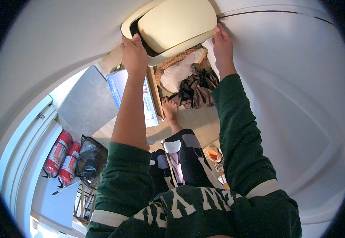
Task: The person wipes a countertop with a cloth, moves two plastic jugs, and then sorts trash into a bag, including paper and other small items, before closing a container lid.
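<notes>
At the top of the view, my two hands hold a cream plastic bin lid (180,25) with a swing flap and a dark gap along its left side. My left hand (134,55) grips its lower left rim, thumb on top. On the right end of the rim, my right hand (223,49) has its thumb up and fingers around the edge. Beneath the lid is a woven brown basket (164,70) with a crumpled white plastic bag (177,74). A crumpled dark brown plastic bag (197,89) spills over the basket's near side, hiding part of it.
A blue-and-white printed carton (116,84) lies beside my bare foot (170,110). Left are a grey mat (86,98), two red fire extinguishers (59,153), a black plastic bag (90,160) and a rack (83,200). A large smooth white panel (291,98) borders my right arm.
</notes>
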The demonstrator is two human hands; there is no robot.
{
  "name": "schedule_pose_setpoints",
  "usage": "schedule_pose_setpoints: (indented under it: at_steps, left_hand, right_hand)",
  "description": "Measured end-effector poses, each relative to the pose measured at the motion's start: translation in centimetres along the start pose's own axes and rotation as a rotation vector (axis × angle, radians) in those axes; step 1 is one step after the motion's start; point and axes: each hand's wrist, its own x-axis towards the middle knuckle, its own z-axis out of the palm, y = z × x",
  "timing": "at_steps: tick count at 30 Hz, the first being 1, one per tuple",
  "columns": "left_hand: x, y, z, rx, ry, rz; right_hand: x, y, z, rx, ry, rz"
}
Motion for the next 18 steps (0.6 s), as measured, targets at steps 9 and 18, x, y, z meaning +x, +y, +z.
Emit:
schedule_pose_setpoints:
  at_steps: [9, 18]
  left_hand:
    - [-0.7, -0.6, 2.2, -0.347, 0.168, 0.029]
    - [-0.2, -1.7, 2.0, -0.454, 0.120, 0.091]
  right_hand:
    - [1.1, -0.2, 0.9, -0.054, 0.096, 0.017]
    - [-0.9, -2.1, 2.3, 0.366, 0.112, 0.229]
